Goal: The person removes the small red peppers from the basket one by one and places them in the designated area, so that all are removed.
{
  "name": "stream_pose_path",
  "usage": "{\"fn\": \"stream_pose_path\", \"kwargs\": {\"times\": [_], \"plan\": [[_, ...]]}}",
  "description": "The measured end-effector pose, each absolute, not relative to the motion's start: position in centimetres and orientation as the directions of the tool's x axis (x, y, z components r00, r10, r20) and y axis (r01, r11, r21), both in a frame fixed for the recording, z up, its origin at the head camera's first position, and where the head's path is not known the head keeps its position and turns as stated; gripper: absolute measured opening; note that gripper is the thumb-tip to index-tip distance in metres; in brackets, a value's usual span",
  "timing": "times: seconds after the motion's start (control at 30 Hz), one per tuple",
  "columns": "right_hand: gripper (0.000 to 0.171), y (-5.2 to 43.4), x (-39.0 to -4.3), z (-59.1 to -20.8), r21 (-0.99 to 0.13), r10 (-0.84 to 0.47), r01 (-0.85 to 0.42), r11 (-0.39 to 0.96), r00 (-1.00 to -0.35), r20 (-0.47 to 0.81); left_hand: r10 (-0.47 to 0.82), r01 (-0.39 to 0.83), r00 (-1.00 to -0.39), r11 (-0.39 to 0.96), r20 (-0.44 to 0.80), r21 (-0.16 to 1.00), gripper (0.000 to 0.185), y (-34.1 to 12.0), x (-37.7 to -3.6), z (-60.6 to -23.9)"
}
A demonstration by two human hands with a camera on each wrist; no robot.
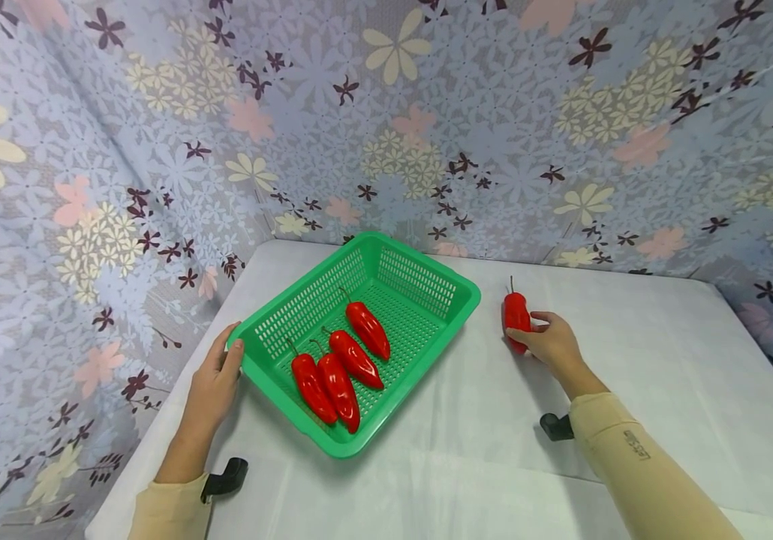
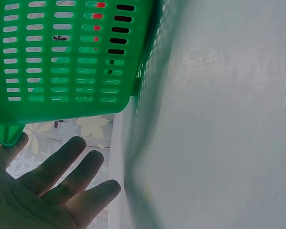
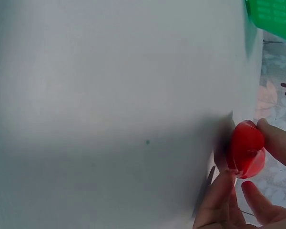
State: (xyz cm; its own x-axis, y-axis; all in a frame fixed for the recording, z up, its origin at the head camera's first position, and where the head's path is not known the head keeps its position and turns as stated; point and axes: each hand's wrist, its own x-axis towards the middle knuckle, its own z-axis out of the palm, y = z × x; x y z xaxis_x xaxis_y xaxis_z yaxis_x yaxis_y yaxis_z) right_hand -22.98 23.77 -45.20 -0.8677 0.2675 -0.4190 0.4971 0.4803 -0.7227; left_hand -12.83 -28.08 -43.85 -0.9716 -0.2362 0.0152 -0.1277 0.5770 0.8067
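A green plastic basket [image 1: 420, 352] with slotted walls stands at an angle on the table, and several glossy red peppers [image 1: 336, 386] lie in its near left part. My left hand [image 1: 214, 382] holds the basket's left corner rim between thumb and forefinger; in the left wrist view its other fingers [image 2: 64, 164] are spread below the rim. To the right of the basket, my right hand [image 1: 550, 343] grips one more red pepper [image 1: 516, 311] between thumb and fingers, its stem pointing away from me. The right wrist view shows this pepper [image 3: 248, 138] end-on between the fingertips.
White cloth covers the table [image 1: 663, 375]. A flower-patterned curtain [image 1: 393, 135] hangs behind the table and along its left side. Black wrist mounts [image 1: 226, 478] stick out from both sleeves.
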Motion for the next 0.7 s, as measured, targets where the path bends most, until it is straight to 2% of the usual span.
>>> {"fn": "stream_pose_path", "kwargs": {"times": [0.7], "plan": [[0.084, 23.87, -23.27, -44.14, -0.69, 0.316, 0.486, 0.537, -0.874, -0.369, -0.232, -0.13, -0.973, 0.58, 0.01, 0.804, 0.062, -28.13, -12.88, -43.74]]}}
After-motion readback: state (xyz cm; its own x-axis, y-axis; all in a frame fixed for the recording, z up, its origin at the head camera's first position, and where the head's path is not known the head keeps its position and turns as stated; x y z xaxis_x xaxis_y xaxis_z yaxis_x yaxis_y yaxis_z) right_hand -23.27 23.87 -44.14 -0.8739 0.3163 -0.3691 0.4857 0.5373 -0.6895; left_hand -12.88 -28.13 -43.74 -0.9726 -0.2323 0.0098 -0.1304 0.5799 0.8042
